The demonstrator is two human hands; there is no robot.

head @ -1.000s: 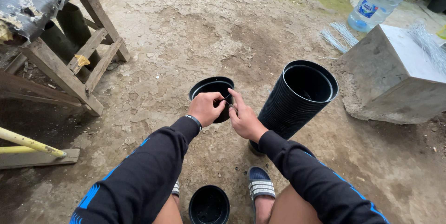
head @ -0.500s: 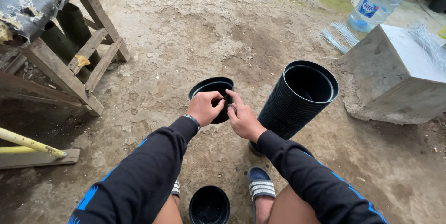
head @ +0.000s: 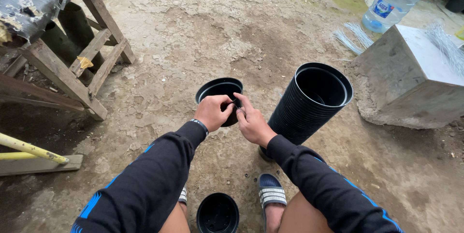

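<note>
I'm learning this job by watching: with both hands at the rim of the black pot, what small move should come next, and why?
Probably keep the left hand steadying the black pot while the right hand works its fingertips along the near rim. Both hands pinch there, and what sits between the fingers is too small to tell, so a bigger move seems premature.

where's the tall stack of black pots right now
In the head view, the stack of black pots leans on the dirt just right of the right hand, between it and the concrete block.
</note>
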